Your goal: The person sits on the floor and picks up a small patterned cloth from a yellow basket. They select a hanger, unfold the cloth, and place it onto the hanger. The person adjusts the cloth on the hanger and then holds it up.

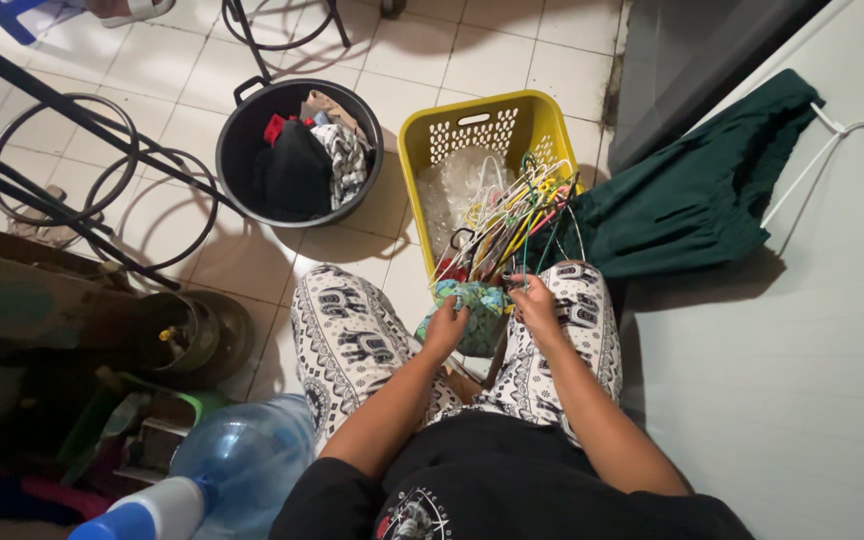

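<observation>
Head cam, looking down at a seated person's lap. Left hand (445, 325) is curled around a crumpled green-and-blue patterned soft cloth (472, 312), fingers pinching its near edge; the cloth sits bunched between both hands, above the knees. Right hand (535, 305) touches the cloth's right side w/ fingers bent; can't tell if it grips fabric or a hanger wire. Legs under the hands wear white loose trousers w/ black elephant print (352, 345).

Just beyond the hands: yellow perforated plastic laundry basket (542, 125), rectangular w/ rounded corners, holding a tangle of thin wire hangers in mixed colours (512, 215) that spill over its near rim toward the fingers, plus something clear and crinkly under them.

Beyond and left of the left hand: round black plastic tub w/ side handles (237, 150), stuffed w/ dark and patterned clothes. Right of the right hand: dark green pleated garment on a white wire hanger (697, 200), spread flat on a pale smooth surface. Near left, below the left elbow: clear blue rounded plastic water jug (242, 450). Floor is glossy pale square tile (152, 70).
</observation>
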